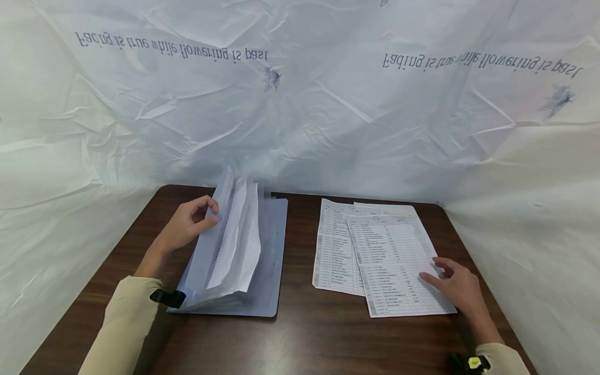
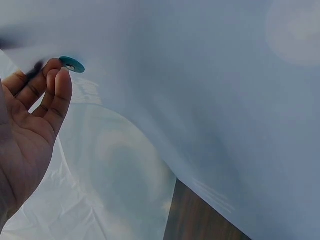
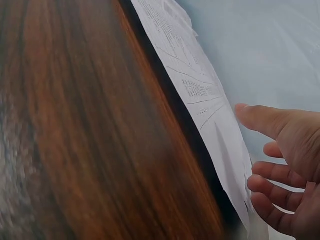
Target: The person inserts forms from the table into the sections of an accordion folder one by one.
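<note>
The right hand [image 1: 457, 286], fingers loosely apart, is at printed sheets [image 1: 398, 260] near the right edge of the surface [image 1: 300, 338]. Toward the left edge, the left hand [image 1: 187, 224] pinches the cover [image 1: 205, 256] of an open folder [image 1: 276, 250] (light, bendy, probably slippery; best held by that cover's free edge). Between folder and sheets, room runs to the far edge.

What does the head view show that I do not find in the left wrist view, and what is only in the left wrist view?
Only the head view shows the right hand, the printed sheets near it, and the papers inside the bluish folder.

Only the left wrist view shows a small round teal piece by the left hand.

Both share the left hand, part of the folder, some dark wooden table and white sheeting.
</note>
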Demonstrator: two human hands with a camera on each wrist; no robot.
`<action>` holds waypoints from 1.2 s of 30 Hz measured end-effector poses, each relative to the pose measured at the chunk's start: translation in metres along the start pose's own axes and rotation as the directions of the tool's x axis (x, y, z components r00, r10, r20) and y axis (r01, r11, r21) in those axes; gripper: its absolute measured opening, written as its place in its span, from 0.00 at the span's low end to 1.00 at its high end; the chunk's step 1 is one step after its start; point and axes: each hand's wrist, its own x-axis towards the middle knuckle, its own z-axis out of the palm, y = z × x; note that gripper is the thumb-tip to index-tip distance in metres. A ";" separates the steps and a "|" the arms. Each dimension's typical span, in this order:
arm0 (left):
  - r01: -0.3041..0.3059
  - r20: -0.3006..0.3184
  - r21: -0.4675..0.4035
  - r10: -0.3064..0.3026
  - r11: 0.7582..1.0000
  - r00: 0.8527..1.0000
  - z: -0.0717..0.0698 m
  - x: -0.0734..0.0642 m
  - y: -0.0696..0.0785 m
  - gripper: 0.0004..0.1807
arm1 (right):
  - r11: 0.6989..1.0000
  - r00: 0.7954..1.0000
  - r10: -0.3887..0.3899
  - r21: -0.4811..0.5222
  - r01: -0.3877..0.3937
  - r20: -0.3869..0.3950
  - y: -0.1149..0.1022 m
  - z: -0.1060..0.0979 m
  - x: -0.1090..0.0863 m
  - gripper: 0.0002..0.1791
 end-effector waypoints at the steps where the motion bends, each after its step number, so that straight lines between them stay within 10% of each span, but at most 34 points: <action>1: -0.002 0.000 0.001 0.002 1.000 1.000 0.000 0.000 -0.001 0.11 | 1.000 1.000 0.004 -0.005 -0.004 0.003 0.000 0.000 0.000 0.43; 36: 0.019 0.007 0.010 -0.019 1.000 1.000 0.002 0.002 0.014 0.08 | 1.000 1.000 0.019 -0.024 -0.018 0.024 0.007 0.003 0.003 0.40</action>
